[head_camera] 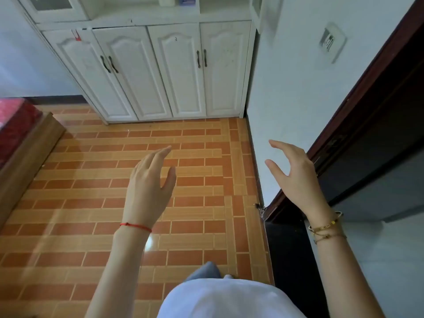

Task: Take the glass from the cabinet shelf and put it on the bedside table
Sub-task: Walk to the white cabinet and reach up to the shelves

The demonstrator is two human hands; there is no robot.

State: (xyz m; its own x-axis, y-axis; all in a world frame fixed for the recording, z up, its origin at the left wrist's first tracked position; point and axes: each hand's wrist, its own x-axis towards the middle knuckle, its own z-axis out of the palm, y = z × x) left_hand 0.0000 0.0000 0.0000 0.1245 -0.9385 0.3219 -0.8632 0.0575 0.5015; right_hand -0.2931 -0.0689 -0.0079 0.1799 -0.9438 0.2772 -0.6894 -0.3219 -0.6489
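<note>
A white cabinet (160, 72) stands against the far wall, its lower doors closed. On its open shelf at the top edge of the view sits a pale whitish object (166, 0), perhaps the glass, cut off by the frame, with a blue item (187, 0) beside it. My left hand (149, 187) hovers over the floor in the middle, fingers apart and holding nothing. My right hand (296, 177) is raised to the right near the wall, fingers spread and curled, also holding nothing. No bedside table is in view.
Orange-brown tiled floor (114, 203) lies between me and the cabinet. A wooden bed frame (25, 161) with red bedding (16, 125) is at the left. A dark wooden door frame (367, 106) and a wall socket (331, 42) are on the right.
</note>
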